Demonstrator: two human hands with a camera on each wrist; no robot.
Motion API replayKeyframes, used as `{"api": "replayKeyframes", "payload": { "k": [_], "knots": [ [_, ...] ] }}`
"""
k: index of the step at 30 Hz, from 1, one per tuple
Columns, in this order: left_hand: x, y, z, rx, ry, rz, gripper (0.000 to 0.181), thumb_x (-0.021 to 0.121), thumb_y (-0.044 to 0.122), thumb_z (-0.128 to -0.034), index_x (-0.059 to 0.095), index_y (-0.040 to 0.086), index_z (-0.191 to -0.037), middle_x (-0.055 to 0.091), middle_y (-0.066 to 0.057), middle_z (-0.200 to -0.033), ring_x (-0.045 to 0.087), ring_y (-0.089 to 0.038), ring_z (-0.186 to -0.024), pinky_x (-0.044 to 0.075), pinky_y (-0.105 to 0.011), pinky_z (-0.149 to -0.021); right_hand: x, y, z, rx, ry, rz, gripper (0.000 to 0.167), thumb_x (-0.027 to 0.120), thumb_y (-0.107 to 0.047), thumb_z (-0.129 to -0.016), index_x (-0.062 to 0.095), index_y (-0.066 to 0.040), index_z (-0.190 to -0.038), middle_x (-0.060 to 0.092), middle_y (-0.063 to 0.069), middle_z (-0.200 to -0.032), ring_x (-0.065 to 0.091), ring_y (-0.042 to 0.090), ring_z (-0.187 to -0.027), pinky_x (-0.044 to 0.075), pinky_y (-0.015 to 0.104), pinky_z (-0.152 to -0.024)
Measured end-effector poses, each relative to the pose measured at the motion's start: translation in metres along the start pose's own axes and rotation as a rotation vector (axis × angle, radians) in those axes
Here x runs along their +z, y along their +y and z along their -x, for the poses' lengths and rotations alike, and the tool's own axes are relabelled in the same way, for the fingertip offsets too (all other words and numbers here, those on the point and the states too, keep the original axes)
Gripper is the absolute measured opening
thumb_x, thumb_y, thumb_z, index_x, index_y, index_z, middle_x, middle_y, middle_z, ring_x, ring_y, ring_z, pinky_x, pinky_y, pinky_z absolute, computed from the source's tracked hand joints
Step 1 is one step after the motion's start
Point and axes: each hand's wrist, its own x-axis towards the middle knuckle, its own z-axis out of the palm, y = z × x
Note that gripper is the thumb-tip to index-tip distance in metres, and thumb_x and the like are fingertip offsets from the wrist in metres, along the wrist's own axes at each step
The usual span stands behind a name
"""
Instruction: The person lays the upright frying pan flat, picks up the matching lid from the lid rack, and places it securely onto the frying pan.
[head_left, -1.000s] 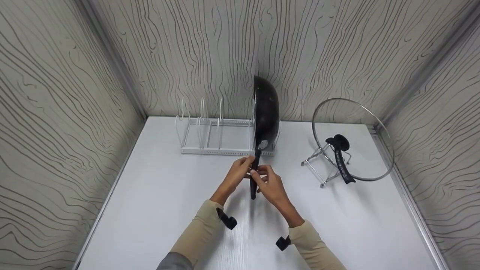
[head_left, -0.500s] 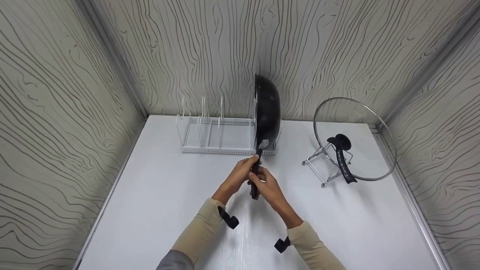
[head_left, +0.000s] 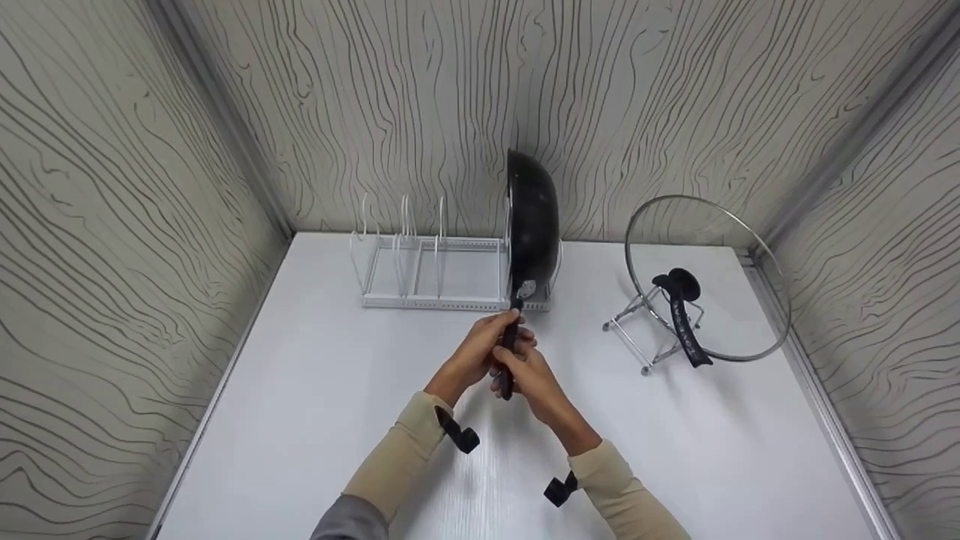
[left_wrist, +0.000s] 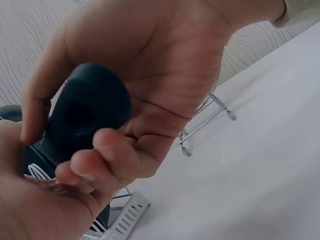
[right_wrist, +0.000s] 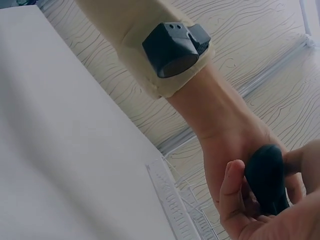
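Note:
A black wok (head_left: 535, 217) stands on its side in the right end of a white wire rack (head_left: 431, 302), its handle pointing towards me. My left hand (head_left: 480, 349) grips the handle near the wok body, thumb along the top. Closer to the handle's end, my right hand (head_left: 531, 376) holds it with the thumb on top. In the left wrist view, the fingers of the right hand (left_wrist: 150, 75) curl round the black handle (left_wrist: 85, 110). The right wrist view has both hands about the handle end (right_wrist: 265, 175), partly hiding it.
On the right, a glass lid with a black handle (head_left: 688, 330) leans upright on a small chrome stand (head_left: 630, 339). Several white dividers (head_left: 440, 255) rise from the rack left of the wok. Patterned walls (head_left: 390, 112) enclose the white table (head_left: 330, 405).
Both hands have shifted slightly on the handle: the left thumb lies further forward, and the right hand has moved a little back and left. The wok has stayed almost in place.

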Motion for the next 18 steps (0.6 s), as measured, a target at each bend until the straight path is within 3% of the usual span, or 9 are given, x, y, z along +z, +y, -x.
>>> {"api": "replayKeyframes", "payload": {
  "k": [8, 18],
  "knots": [
    [0.001, 0.002, -0.007, 0.001, 0.001, 0.065, 0.032, 0.06, 0.029, -0.1092, 0.067, 0.001, -0.123, 0.077, -0.005, -0.096, 0.077, -0.017, -0.092, 0.063, -0.033, -0.09, -0.001, -0.001, -0.002, 0.037, -0.054, -0.077, 0.03, 0.053, -0.03, -0.111, 0.058, -0.001, -0.107, 0.065, 0.002, -0.079, 0.065, 0.012, -0.061, 0.059, 0.027, -0.059],
    [0.001, 0.004, -0.011, -0.041, -0.005, 0.149, 0.02, 0.061, 0.022, -0.1075, 0.063, 0.002, -0.112, 0.069, -0.002, -0.089, 0.068, -0.01, -0.074, 0.058, -0.022, -0.069, 0.002, 0.001, -0.003, 0.091, -0.071, -0.086, 0.039, 0.054, -0.036, -0.111, 0.057, -0.007, -0.086, 0.058, -0.003, -0.064, 0.057, 0.009, -0.051, 0.052, 0.024, -0.051]
  ]
}}
